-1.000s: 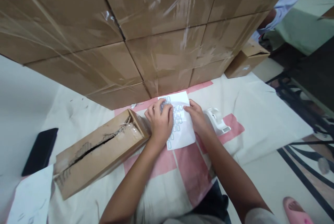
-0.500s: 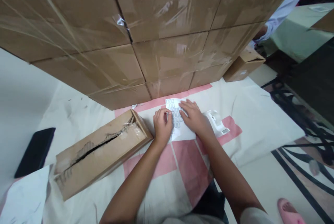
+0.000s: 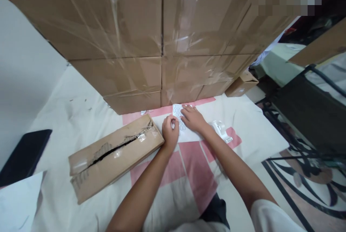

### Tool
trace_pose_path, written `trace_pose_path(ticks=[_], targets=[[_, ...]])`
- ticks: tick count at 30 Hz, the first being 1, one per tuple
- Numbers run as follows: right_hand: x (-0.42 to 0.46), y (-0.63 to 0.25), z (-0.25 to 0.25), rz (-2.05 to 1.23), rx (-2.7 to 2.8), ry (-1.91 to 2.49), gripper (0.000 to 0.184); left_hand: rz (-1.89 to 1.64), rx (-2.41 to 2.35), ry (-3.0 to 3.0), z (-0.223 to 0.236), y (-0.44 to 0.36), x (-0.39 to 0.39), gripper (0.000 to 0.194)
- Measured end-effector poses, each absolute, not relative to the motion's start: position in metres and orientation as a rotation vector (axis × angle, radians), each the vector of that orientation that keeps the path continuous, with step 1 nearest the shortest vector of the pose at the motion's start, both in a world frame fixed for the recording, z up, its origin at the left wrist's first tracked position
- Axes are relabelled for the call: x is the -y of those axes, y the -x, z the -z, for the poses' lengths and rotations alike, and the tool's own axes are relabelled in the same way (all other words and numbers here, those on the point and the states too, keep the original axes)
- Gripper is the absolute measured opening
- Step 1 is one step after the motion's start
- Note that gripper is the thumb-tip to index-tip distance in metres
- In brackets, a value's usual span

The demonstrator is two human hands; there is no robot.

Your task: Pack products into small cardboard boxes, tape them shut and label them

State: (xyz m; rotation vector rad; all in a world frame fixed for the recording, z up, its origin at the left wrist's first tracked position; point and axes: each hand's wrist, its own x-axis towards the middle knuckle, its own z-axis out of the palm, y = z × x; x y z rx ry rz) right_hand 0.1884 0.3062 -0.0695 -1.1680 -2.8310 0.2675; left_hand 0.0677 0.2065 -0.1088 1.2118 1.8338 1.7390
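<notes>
A white sheet (image 3: 186,136) printed with rows of small outlined rectangles, like a label sheet, lies flat on the cloth before the wrapped boxes. My right hand (image 3: 193,118) rests on it with fingers stretched out, covering its upper right part. At the sheet's left edge is my left hand (image 3: 171,129), thumb and forefinger pinched in a ring; what is between the fingertips is too small to make out. A white tape dispenser (image 3: 222,131) stands right of the sheet, partly behind my right forearm. Left of my left hand lies a long cardboard box (image 3: 113,156) with a torn slit along its top.
A tall stack of taped cardboard boxes (image 3: 129,77) rises just beyond the sheet. A smaller carton (image 3: 241,84) stands at its right end. A dark flat object (image 3: 25,152) and white paper (image 3: 18,203) lie at left. At right is a dark-framed rack (image 3: 305,105); a person is partly visible behind the stack.
My view has shifted, so the boxes appear moved. My right hand has slid slightly left over the sheet. The left hand keeps its pinch at the sheet's left edge.
</notes>
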Motion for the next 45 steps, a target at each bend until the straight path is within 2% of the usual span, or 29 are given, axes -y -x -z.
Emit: trace_pose_path(ticks=[5,12,20,26,34,37,41,45], targets=[[-0.317,-0.181,0.074,-0.263,2.894,0.989,0.051,-1.758,-1.825,-1.189,0.104,-0.068,-0.207,0.007],[-0.318,-0.171,0.072,-0.132,2.906,1.069,0.048,-1.773,-1.804,-1.185,0.103,-0.066,-0.208,0.008],[-0.295,-0.187,0.067,-0.231,2.605,1.059,0.043,-1.803,-1.773,-1.166,0.107,-0.066,-0.210,0.007],[-0.304,-0.184,0.081,-0.275,2.703,1.060,0.042,-1.782,-1.772,-1.180,0.107,-0.066,-0.209,0.006],[-0.305,-0.192,0.088,-0.478,2.486,0.909,0.040,-1.769,-1.779,-1.217,0.109,-0.067,-0.209,0.007],[-0.288,-0.196,0.081,-0.684,2.317,0.767,0.035,-1.767,-1.776,-1.240,0.109,-0.065,-0.208,0.008],[-0.271,-0.190,0.074,-0.849,2.146,0.761,0.016,-1.753,-1.769,-1.317,0.109,-0.063,-0.207,0.009],[-0.270,-0.183,0.077,-0.919,1.986,0.826,0.016,-1.738,-1.825,-1.410,0.098,-0.075,-0.200,0.019]])
